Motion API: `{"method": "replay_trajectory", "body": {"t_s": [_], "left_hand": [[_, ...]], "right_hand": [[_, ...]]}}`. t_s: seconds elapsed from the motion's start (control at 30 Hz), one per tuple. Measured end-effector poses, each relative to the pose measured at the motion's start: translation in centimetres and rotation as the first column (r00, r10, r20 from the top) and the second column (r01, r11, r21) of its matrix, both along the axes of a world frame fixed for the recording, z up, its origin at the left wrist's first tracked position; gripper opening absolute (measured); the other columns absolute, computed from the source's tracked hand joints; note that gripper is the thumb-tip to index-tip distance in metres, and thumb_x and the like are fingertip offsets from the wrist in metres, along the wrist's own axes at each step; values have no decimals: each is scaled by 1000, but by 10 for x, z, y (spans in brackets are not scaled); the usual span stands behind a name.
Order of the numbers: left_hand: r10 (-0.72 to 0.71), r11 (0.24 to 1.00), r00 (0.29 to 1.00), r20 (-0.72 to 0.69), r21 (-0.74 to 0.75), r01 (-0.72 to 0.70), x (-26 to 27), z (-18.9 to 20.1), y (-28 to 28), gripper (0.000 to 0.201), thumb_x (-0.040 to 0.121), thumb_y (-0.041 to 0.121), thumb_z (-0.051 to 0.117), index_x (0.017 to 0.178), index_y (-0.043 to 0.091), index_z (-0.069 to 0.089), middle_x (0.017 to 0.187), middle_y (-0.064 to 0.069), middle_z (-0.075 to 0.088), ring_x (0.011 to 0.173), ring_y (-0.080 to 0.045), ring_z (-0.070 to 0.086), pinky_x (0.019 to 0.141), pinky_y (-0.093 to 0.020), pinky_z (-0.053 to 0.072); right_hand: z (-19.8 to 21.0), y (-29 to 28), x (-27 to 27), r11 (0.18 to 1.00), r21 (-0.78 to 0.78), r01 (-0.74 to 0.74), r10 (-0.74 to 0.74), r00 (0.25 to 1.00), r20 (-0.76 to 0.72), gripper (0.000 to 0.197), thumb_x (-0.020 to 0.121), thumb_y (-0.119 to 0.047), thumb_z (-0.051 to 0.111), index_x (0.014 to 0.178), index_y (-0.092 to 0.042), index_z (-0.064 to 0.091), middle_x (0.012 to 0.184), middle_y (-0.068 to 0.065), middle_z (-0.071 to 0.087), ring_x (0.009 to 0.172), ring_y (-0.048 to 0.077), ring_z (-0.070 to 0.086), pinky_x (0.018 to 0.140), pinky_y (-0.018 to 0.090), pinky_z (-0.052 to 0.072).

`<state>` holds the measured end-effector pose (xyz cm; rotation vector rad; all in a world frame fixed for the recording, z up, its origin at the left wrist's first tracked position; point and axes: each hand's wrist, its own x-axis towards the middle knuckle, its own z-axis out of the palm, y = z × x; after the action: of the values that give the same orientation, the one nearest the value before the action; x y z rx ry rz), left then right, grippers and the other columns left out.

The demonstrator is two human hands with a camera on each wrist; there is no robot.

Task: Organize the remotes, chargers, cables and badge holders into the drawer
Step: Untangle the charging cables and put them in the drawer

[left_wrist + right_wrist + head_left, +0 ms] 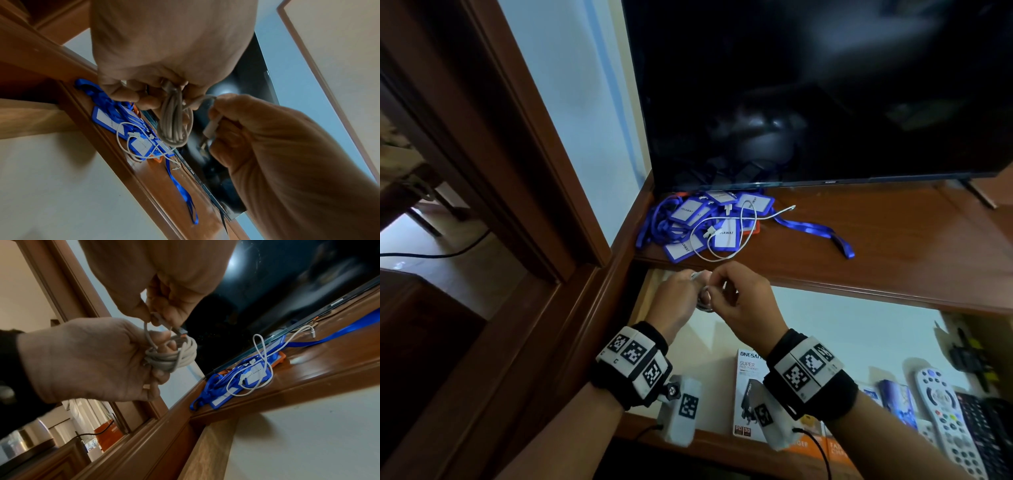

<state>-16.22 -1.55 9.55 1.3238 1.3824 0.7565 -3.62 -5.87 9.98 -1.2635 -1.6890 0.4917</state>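
Over the open drawer [859, 329], my left hand [693, 286] grips a coiled white cable [703, 301]. The coil [174, 125] hangs from its curled fingers. My right hand [717, 291] pinches the cable's plug end [211, 128] just beside the coil [176, 356]. A pile of blue badge holders [709, 222] with lanyards lies on the wooden top under the TV. A loose white cable [726, 240] is draped over them. In the drawer lie a charger box [748, 394] and remotes [945, 411] near the front.
A black TV [825, 96] stands on the wooden cabinet top [893, 240]. A blue lanyard [818, 229] trails right across it. A wooden door frame [524, 154] rises at the left. The drawer's pale lined floor shows behind the hands.
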Motion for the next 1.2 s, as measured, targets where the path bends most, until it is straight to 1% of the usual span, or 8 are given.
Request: {"method": "replay_trajectory", "body": {"t_s": [0.17,0.3,0.57,0.7,0.83,0.97,1.07,1.2], "left_hand": [[-104,994,991,78,-14,106,-10,0,-6,40,97,41,44,88,12,70,84,-8,71,85,-26,65,84,-41,49],[-241,961,960,141,-105,257,-16,3,-17,48,91,56,46,91,16,72,78,-5,66,75,-14,57,75,-31,42],[-366,915,929,43,-164,368,-27,-6,-23,23,92,30,58,72,20,64,68,3,59,67,-11,50,67,-24,38],[-296,944,953,-71,-177,280,-33,-18,-19,23,93,29,57,76,17,68,72,0,54,65,-9,47,58,-17,38],[-258,957,946,-195,-185,223,-41,-35,-18,24,91,23,62,75,6,66,57,7,52,55,-4,48,52,-12,40],[-177,973,906,-385,-210,101,-53,-61,-14,41,80,30,74,90,-9,68,80,-21,70,69,-18,66,64,-26,53],[-181,970,833,-523,-237,62,-55,-71,-13,31,77,25,77,86,-4,69,71,-8,68,60,-12,64,57,-18,51],[-303,945,678,-670,-304,122,-56,-83,-6,21,79,32,74,74,19,58,80,-6,59,85,-25,67,82,-36,51]], "right_hand": [[7,3,7,1000,27,-14,13,1000,13,9,77,-5,68,77,-12,62,71,-5,57,60,-1,46,58,8,36],[4,10,22,993,-63,-100,102,994,36,9,77,-5,72,77,-13,66,76,-11,58,64,0,48,59,9,36],[-15,2,42,947,-309,-92,31,980,-198,21,77,-6,73,92,-20,69,100,-6,64,70,0,52,62,9,39],[-36,0,53,853,-522,-28,-80,980,-184,9,81,-10,69,80,-19,69,88,-5,69,62,6,54,64,17,44],[-50,3,69,750,-661,-36,-113,977,-183,9,84,-6,61,80,-8,69,79,4,69,62,15,57,47,9,39],[-58,15,83,708,-706,-23,-141,975,-173,11,84,-5,58,79,-6,68,76,7,69,60,13,55,42,8,36],[-64,29,91,700,-714,16,-167,976,-142,12,83,-6,57,79,-5,68,76,8,69,59,13,54,43,11,36],[-70,48,90,705,-708,48,-205,969,-139,15,85,-5,56,74,-6,67,75,10,67,57,15,52,42,13,37]]}}
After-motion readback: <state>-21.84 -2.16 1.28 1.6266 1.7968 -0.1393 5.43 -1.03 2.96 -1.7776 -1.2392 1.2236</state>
